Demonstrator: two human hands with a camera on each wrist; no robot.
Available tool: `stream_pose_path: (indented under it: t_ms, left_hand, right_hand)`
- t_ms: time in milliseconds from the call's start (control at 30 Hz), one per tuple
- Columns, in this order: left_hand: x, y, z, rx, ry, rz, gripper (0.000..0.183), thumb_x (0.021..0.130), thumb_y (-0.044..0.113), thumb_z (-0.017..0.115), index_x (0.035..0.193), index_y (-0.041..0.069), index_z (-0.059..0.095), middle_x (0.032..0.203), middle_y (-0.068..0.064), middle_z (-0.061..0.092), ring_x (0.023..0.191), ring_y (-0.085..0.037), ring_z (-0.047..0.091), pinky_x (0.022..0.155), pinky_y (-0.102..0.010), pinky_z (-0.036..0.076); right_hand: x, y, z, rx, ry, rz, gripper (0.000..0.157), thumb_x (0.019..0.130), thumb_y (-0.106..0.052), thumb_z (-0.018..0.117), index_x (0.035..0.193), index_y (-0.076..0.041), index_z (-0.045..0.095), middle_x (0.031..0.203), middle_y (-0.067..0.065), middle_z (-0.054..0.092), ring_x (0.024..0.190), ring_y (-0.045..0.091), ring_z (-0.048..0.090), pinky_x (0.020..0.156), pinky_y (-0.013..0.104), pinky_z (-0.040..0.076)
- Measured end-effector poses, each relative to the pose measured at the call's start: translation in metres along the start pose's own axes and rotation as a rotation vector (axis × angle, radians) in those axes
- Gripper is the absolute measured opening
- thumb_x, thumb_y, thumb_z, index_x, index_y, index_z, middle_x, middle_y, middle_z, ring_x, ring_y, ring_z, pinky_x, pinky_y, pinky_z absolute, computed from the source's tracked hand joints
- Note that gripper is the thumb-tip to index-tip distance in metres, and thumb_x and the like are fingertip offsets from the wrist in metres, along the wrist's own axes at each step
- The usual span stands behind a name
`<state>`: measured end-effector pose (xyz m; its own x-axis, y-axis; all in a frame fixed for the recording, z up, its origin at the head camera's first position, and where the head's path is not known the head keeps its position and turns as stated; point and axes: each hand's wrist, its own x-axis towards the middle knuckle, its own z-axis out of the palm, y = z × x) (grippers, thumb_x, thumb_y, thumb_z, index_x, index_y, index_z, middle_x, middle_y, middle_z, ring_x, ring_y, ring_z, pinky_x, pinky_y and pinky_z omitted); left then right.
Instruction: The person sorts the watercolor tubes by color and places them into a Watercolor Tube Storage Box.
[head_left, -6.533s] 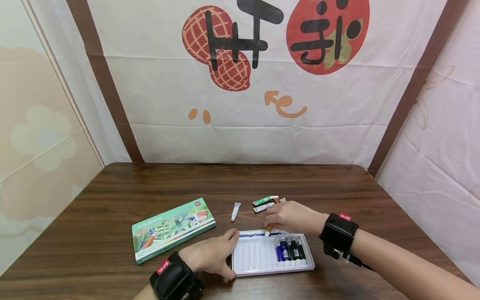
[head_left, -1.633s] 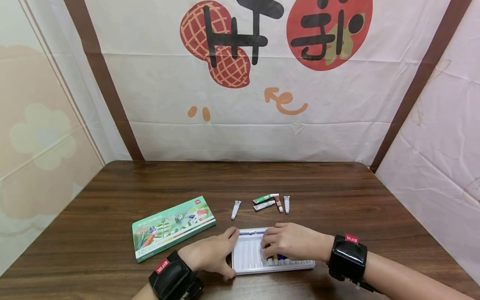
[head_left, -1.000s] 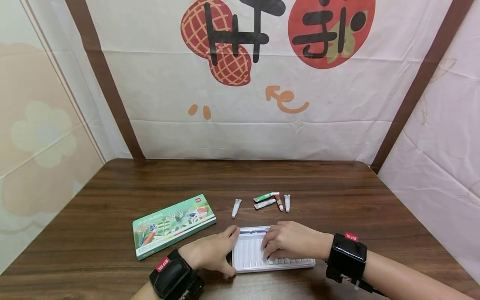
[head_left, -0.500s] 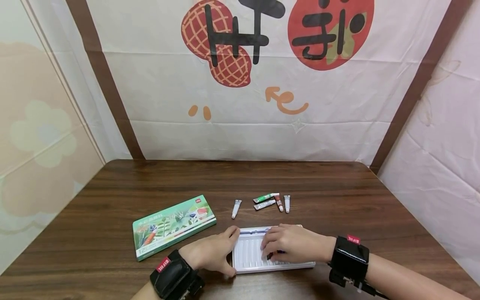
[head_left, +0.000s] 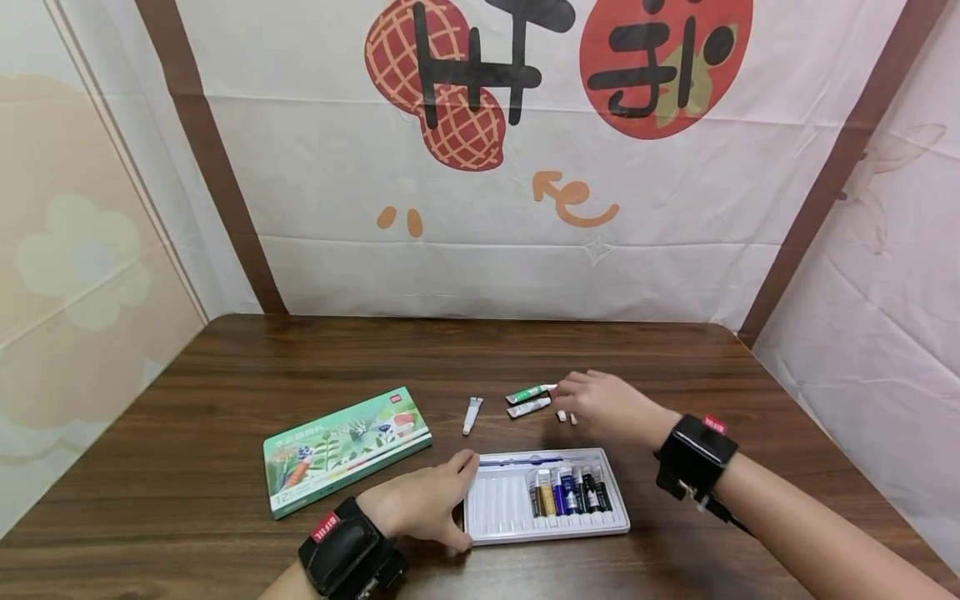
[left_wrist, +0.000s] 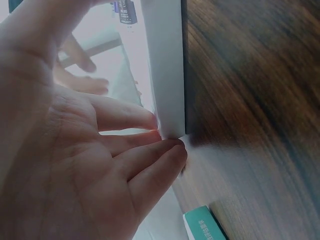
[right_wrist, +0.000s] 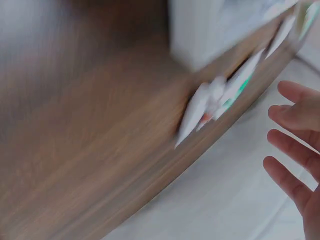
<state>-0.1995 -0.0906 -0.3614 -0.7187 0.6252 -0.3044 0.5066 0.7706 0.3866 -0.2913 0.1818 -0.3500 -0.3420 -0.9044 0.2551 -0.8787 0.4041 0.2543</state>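
Note:
My left hand (head_left: pixel 427 502) holds the left end of a white plastic paint tray (head_left: pixel 495 510), thumb at the front corner and fingers at the back one. In the left wrist view its fingertips press the tray's corner (left_wrist: pixel 170 127). Several paint tubes (head_left: pixel 570 492), dark, ochre, purple and blue, lie side by side in the tray's right half. My right hand (head_left: pixel 611 404) hovers over loose tubes behind the tray, fingers apart and holding nothing in the right wrist view. It partly hides two tubes, whose white caps (head_left: pixel 562 416) show. Beside it lie a green tube (head_left: pixel 528 393) and a silver-white tube (head_left: pixel 528 407).
A lone white tube (head_left: pixel 472 416) lies behind the tray's left corner. On the left is a green cardboard paint box (head_left: pixel 345 450). A thin blue paintbrush (head_left: pixel 517 461) lies along the tray's back. The wooden table (head_left: pixel 187 433) ends at a printed cloth.
My right hand brought an ochre tube into the tray, and a dark tube now lies left of it. That hand has since moved back to the loose tubes. My left hand stays put.

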Motion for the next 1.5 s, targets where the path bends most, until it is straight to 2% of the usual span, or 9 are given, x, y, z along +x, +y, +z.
stream_pose_path:
  t_ms: [100,200,433,700,867,1000,1100,1267,1500]
  left_hand:
    - [0.001,0.000,0.000,0.007,0.008,0.003,0.092,0.073,0.032,0.075,0.142,-0.005,0.026,0.145,-0.019,0.023,0.126,-0.026,0.035,0.097,-0.033,0.034]
    - [0.002,0.000,0.001,0.008,0.007,0.008,0.092,0.073,0.034,0.074,0.142,-0.004,0.027,0.145,-0.019,0.022,0.125,-0.026,0.037,0.096,-0.033,0.035]
    - [-0.001,-0.001,0.001,-0.004,-0.002,0.007,0.092,0.074,0.035,0.074,0.142,-0.004,0.027,0.145,-0.018,0.022,0.124,-0.026,0.038,0.095,-0.032,0.036]
    - [-0.001,0.000,0.000,-0.006,0.001,0.009,0.091,0.074,0.034,0.074,0.142,-0.003,0.027,0.145,-0.018,0.022,0.124,-0.026,0.039,0.094,-0.032,0.037]
    - [-0.001,0.001,0.000,-0.006,-0.004,-0.004,0.091,0.073,0.034,0.074,0.142,-0.003,0.026,0.145,-0.018,0.022,0.124,-0.026,0.038,0.094,-0.033,0.036]
    - [0.000,0.000,0.000,-0.006,-0.006,-0.007,0.091,0.074,0.034,0.074,0.142,-0.004,0.026,0.145,-0.018,0.022,0.125,-0.025,0.036,0.096,-0.033,0.035]
    - [0.000,-0.001,0.000,0.000,-0.003,-0.006,0.091,0.074,0.034,0.073,0.142,-0.004,0.026,0.146,-0.019,0.022,0.126,-0.025,0.035,0.097,-0.033,0.034]
    - [-0.001,0.000,-0.001,0.007,0.008,-0.004,0.091,0.073,0.033,0.074,0.142,-0.005,0.027,0.145,-0.019,0.023,0.125,-0.026,0.036,0.096,-0.033,0.035]
    - [-0.001,0.001,0.000,0.004,0.006,-0.005,0.092,0.073,0.034,0.075,0.142,-0.004,0.027,0.145,-0.019,0.023,0.126,-0.027,0.035,0.095,-0.035,0.036]
  right_hand:
    - [0.001,0.018,0.010,-0.051,-0.045,0.017,0.038,0.066,0.013,0.061,0.093,-0.012,0.069,0.089,-0.001,0.059,0.085,0.016,0.055,0.070,0.032,0.046]
    - [0.002,0.028,0.022,-0.065,-0.096,-0.005,0.038,0.069,0.016,0.062,0.091,-0.014,0.068,0.086,-0.002,0.057,0.083,0.016,0.053,0.068,0.032,0.045]
    - [0.010,0.032,0.040,-0.038,-0.069,-0.049,0.008,0.081,-0.009,0.068,0.083,-0.017,0.067,0.085,-0.002,0.056,0.078,0.014,0.051,0.065,0.029,0.045]
    - [0.014,0.032,0.036,-0.071,-0.080,-0.042,0.007,0.080,-0.012,0.069,0.086,-0.015,0.066,0.082,-0.005,0.057,0.078,0.013,0.053,0.065,0.027,0.046]
    - [0.021,0.019,0.015,-0.048,-0.014,-0.073,0.011,0.078,-0.014,0.072,0.086,-0.014,0.065,0.082,-0.006,0.056,0.079,0.012,0.054,0.067,0.027,0.046]
    - [0.027,-0.003,-0.005,-0.089,0.025,-0.154,0.010,0.079,-0.017,0.072,0.087,-0.016,0.066,0.085,-0.007,0.060,0.081,0.010,0.054,0.068,0.026,0.047]
    - [0.028,-0.021,-0.014,-0.131,0.013,-0.212,0.011,0.080,-0.016,0.071,0.090,-0.016,0.067,0.091,-0.005,0.063,0.086,0.011,0.057,0.072,0.025,0.047]
    - [0.023,-0.045,-0.017,-0.185,-0.036,-0.273,0.013,0.080,-0.013,0.068,0.092,-0.017,0.067,0.090,-0.007,0.061,0.087,0.008,0.057,0.074,0.024,0.047]
    - [0.015,-0.062,-0.013,-0.303,-0.047,-0.365,0.014,0.080,-0.020,0.068,0.094,-0.022,0.065,0.090,-0.009,0.058,0.087,0.007,0.053,0.075,0.024,0.045]
